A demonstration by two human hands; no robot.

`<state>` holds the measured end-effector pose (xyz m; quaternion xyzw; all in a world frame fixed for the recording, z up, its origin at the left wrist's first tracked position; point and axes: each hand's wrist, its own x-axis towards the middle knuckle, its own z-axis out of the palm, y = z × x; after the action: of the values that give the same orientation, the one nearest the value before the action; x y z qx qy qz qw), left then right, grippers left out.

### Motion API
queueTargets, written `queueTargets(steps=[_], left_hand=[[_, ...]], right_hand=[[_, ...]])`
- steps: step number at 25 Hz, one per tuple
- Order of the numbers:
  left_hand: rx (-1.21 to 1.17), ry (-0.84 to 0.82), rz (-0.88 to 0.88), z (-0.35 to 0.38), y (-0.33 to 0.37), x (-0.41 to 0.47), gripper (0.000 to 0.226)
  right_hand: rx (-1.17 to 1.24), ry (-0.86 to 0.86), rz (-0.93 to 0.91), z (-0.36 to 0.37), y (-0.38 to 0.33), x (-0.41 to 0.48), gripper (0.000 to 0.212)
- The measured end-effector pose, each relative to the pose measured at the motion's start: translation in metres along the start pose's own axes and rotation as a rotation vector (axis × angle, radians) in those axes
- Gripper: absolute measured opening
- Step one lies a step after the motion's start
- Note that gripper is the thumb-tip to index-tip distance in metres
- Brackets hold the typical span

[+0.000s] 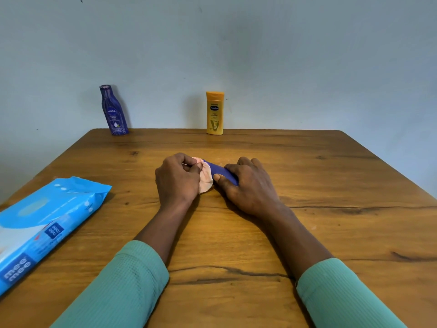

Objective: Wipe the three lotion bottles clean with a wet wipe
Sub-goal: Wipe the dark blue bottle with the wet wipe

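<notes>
A dark blue lotion bottle [218,170] lies on its side in the middle of the wooden table [331,185]. My right hand [248,185] grips its right part and pins it to the table. My left hand [176,179] is closed on a pale wet wipe [205,178] that is wrapped over the bottle's left end. Much of this bottle is hidden by my hands and the wipe. A purple-blue Nivea bottle [114,111] stands upright at the table's far left edge. An orange-yellow Vaseline bottle [214,113] stands upright at the far edge, centre.
A blue pack of wet wipes [45,223] lies flat at the table's left front, its flap closed. A plain pale wall rises right behind the table's far edge. Green sleeves cover both forearms near the front edge.
</notes>
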<state>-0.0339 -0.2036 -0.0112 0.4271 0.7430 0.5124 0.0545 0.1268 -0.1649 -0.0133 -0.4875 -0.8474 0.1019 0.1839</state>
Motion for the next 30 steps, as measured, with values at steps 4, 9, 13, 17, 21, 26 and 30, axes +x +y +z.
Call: queueTargets(steps=[4,9,13,17,21,26,30], left_hand=[[-0.198,-0.17,0.074,0.004,0.008,-0.013,0.011],[-0.907,-0.051,-0.277,-0.002,0.007,0.013,0.017],[-0.843,-0.182,-0.093,-0.002,0.019,-0.001,0.02],[-0.649,-0.055,-0.172,0.005,0.024,0.002,0.033],[-0.728,-0.106,-0.244,0.005,0.023,-0.001,0.024],[-0.999,-0.369,-0.329,0.01,0.023,-0.006,0.022],[-0.875,-0.105,-0.256,0.013,0.027,-0.003,0.028]], right_hand=[[0.675,0.125,0.043,0.004,-0.003,-0.004,0.052],[0.899,0.075,0.04,0.01,-0.007,-0.005,0.059],[0.956,0.09,0.001,0.011,-0.006,-0.005,0.047],[0.829,0.048,-0.081,0.013,-0.01,-0.007,0.049],[0.758,0.046,-0.093,0.014,-0.015,-0.008,0.052],[0.988,0.143,-0.034,0.005,-0.008,-0.009,0.039],[0.862,0.09,-0.11,0.009,-0.02,-0.013,0.037]])
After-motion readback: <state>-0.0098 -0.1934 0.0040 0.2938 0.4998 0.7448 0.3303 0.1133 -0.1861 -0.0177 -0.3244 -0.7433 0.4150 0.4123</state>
